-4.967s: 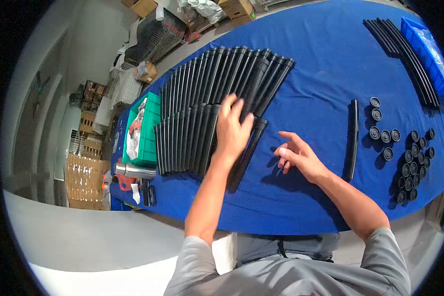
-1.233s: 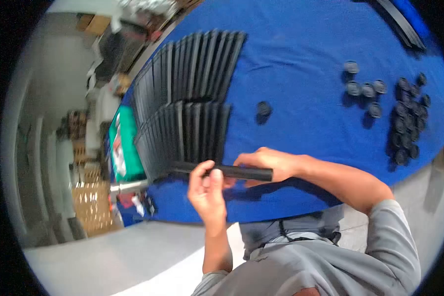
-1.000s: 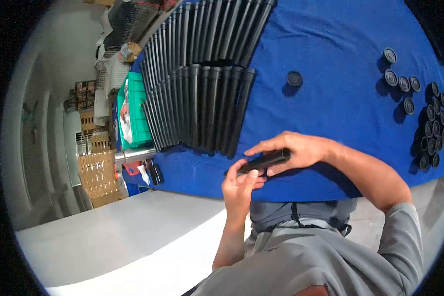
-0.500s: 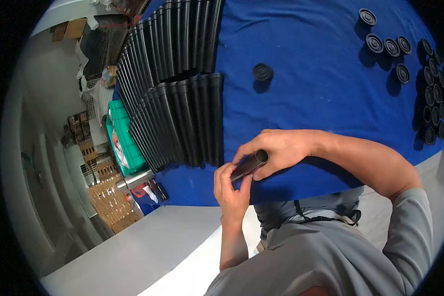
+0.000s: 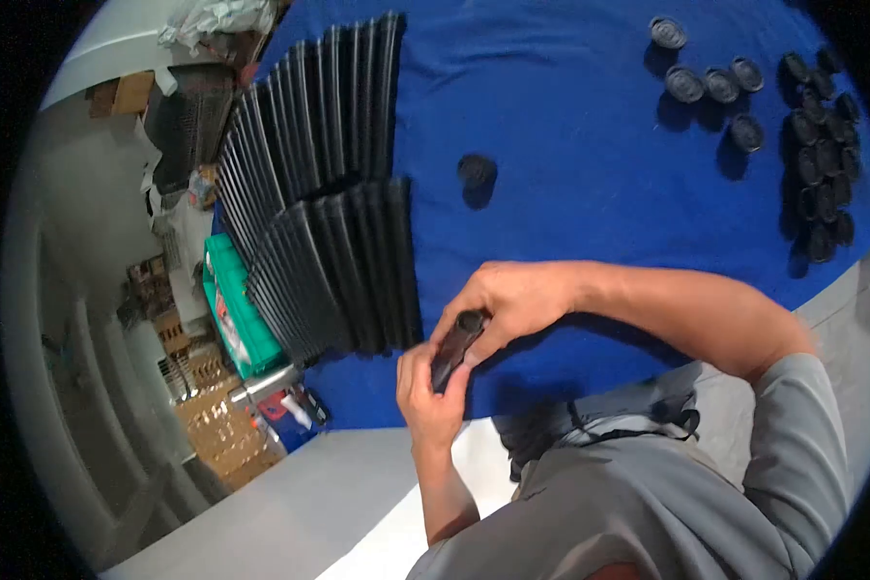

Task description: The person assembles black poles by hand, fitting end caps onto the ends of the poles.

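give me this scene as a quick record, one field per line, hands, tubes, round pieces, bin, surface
left hand: gripping the held black tube
right hand: also gripping it
held tube: tilted, one end towards the camera
other tubes: two fanned rows, far row and near row
round black pieces: lone piece beside the rows; loose group and denser cluster farther right
bin: green bin, left of near row
surface: blue cloth
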`<state>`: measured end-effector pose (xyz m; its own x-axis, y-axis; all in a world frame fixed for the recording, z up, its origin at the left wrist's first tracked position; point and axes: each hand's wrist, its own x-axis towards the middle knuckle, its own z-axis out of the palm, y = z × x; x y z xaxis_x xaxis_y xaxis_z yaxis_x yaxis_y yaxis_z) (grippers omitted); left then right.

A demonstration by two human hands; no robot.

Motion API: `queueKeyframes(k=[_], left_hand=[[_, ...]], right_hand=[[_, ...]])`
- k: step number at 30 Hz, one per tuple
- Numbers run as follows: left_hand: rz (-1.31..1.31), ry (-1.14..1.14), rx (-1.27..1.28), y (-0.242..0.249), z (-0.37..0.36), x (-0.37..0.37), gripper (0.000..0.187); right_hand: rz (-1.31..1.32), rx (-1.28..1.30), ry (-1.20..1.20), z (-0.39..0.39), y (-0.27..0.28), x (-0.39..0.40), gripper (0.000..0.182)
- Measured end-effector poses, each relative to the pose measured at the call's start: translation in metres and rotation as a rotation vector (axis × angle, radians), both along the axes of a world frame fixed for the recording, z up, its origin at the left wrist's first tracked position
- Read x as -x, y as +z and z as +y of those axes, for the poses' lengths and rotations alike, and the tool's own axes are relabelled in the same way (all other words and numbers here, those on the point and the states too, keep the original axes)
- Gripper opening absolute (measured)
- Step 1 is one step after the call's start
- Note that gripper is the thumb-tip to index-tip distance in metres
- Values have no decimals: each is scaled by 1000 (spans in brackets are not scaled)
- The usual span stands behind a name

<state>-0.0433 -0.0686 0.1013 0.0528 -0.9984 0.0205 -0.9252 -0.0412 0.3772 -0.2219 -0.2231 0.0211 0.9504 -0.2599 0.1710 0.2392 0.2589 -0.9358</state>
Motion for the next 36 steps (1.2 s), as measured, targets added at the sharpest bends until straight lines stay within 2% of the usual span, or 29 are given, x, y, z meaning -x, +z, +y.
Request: queueKeyframes(k=[1, 2, 4, 6, 7, 8, 11, 14, 15, 19, 26, 27, 28, 30, 32, 33, 34, 35, 36], left_hand=[[-27, -25, 2, -1, 3, -5, 42], [-46, -54, 8, -3, 6, -8, 44], [80, 21, 87, 3, 11, -4, 43], [457, 229, 178, 6, 20, -4, 38], [676, 277, 257, 8, 22, -3, 37], [889, 331, 334, 11, 24, 0, 36], [1391, 264, 330, 9, 30, -9, 33], [1645, 518, 380, -11, 35, -11, 34], [1714, 595, 384, -27, 43, -21, 30], [2116, 665, 122, -49, 51, -19, 43], [2081, 616, -109, -53, 55, -19, 43], [1975, 752, -132, -55, 58, -19, 39], [1847, 905, -130, -54, 61, -18, 36], [1473, 786, -202, -22, 48, 11, 13], [1071, 574, 47, -20, 50, 19, 9], [793, 555, 179, -19, 51, 23, 17], [523, 362, 333, -27, 52, 15, 28], [156, 173, 366, -17, 41, 14, 39], [15, 82, 386, -11, 30, 17, 45]], right_hand=[[57, 55, 9, -3, 5, 2, 45], [-48, 51, -44, 3, -6, -5, 50], [60, 224, -39, -5, 9, 5, 60], [-16, 188, -174, 3, -3, -5, 75], [-51, 248, -184, 3, -7, -8, 82], [-32, 249, -150, 4, -7, -7, 83], [-24, 187, -56, 8, -10, -11, 82], [45, -13, 112, 4, 8, 1, 74], [33, -8, 75, 5, 8, 2, 69], [-2, 16, 62, 4, 2, -2, 58], [-10, -56, 65, 3, 2, -1, 47], [-8, -94, 79, 3, 3, -1, 46], [-26, -165, 80, 5, -5, -4, 44], [-5, -108, 37, 0, 2, 3, 45], [28, 78, -28, -4, 3, 2, 41], [44, 164, -73, -5, 5, 4, 41], [10, 109, -93, -2, 2, 1, 42], [20, 76, -60, 2, 3, 1, 41], [42, 70, -47, -2, 6, 4, 41]])
